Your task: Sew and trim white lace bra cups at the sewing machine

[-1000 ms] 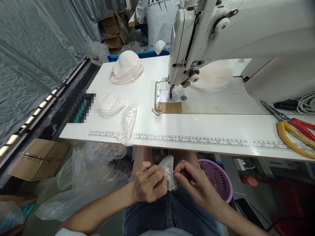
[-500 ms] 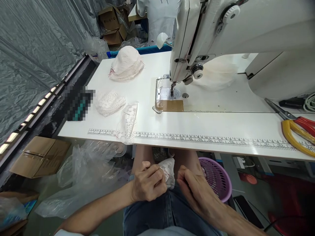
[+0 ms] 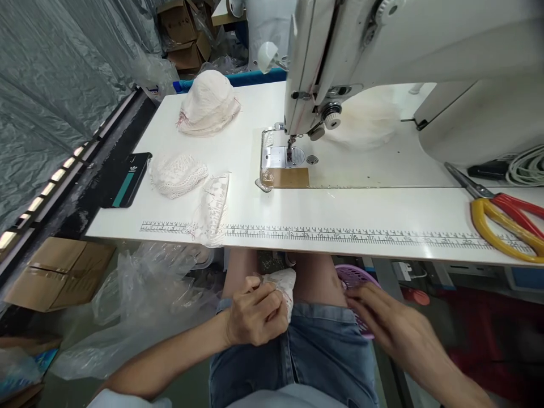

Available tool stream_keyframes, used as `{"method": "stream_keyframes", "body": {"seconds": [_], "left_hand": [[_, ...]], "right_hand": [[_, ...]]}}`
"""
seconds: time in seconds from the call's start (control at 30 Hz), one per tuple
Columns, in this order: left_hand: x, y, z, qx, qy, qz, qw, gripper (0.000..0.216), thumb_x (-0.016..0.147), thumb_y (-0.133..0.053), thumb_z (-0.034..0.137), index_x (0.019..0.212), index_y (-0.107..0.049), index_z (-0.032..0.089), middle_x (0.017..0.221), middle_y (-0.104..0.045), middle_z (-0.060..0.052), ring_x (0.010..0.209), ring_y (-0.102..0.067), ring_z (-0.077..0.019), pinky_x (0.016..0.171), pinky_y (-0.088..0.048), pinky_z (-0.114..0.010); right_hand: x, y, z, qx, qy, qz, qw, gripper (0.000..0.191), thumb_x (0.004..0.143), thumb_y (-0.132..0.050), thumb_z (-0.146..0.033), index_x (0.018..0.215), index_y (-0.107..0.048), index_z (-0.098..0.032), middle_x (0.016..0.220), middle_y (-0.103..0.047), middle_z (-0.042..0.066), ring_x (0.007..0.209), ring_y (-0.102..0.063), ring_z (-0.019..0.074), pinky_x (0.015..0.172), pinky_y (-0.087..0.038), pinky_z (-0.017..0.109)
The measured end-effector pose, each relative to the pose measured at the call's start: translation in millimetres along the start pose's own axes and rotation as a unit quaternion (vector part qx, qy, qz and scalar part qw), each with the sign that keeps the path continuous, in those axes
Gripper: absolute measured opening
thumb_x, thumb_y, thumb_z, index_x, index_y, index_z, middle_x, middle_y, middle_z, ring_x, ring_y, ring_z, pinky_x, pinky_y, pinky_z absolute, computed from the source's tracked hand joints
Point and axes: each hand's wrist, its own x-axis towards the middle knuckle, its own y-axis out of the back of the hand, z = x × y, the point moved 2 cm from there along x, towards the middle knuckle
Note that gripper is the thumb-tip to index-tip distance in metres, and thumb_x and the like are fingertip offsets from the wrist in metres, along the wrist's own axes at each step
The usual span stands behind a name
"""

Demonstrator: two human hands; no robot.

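Over my lap, my left hand is closed around a small white lace fabric piece, whose upper part sticks out beyond the fingers. My right hand is at the purple basket beside my right thigh. Its fingers are loosely stretched over the rim, and I see nothing held in them. On the sewing table lie a cream fabric cup, a white lace piece and a narrower lace piece that reaches the front edge.
A sewing machine stands on the table, its needle over the metal plate. Yellow-and-red scissors lie at the right, near a coiled cable. A dark phone-like object rests at the left edge. Plastic bags and a cardboard box lie below.
My right hand has moved right, from over my lap to the purple basket, and its fingers have loosened. My left hand still holds the lace piece. The view has shifted slightly.
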Motion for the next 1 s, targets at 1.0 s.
{"method": "stream_keyframes", "body": {"seconds": [1.0], "left_hand": [[5,-10,10,0.01,-0.012,-0.049,0.999,0.018,0.075,-0.053,0.006,0.061,-0.047,0.016,0.064,-0.058,0.0,0.063,-0.055,-0.0112,0.06,-0.032,-0.029]], "right_hand": [[34,-24,-70,0.27,0.0,-0.029,0.962,0.009,0.093,-0.04,-0.019,0.091,-0.049,-0.02,0.075,-0.055,0.0,0.062,-0.053,0.0122,0.057,-0.04,0.023]]}}
